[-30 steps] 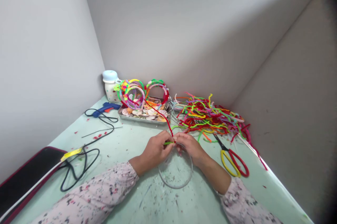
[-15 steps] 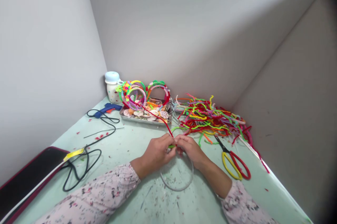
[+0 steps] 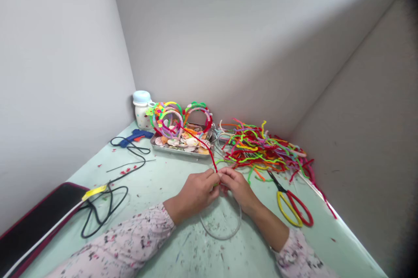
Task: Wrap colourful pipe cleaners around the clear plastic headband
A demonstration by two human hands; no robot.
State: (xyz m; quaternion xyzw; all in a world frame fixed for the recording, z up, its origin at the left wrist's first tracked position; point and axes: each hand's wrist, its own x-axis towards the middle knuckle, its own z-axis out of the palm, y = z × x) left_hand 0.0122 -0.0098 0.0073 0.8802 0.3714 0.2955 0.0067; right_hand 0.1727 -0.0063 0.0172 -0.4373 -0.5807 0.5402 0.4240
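A: What have we got in our hands?

B: Our left hand is pinching the grey hoop. Our right hand is just beside it, pinching the red fuzzy stick where it meets the hoop.

A: Are our fingers closed tight?

B: Yes, on both hands. They hide the spot where the stick and hoop meet, so we can't tell how the stick goes round.

A: Where is the hoop?

B: In the middle, over the front of the bench, and its round side curves toward us. We can't tell if it touches the bench. The long end of our red stick pokes away from us, toward the tray.

A: What's in the tray?

B: Lots of shells, with bright fuzzy bands standing up behind them.

A: And on our right?

B: A big messy pile of fuzzy sticks. Our scissors lie near it, one handle yellow and one red.

A: On our left?

B: A blue glue gun and a loopy black cord.
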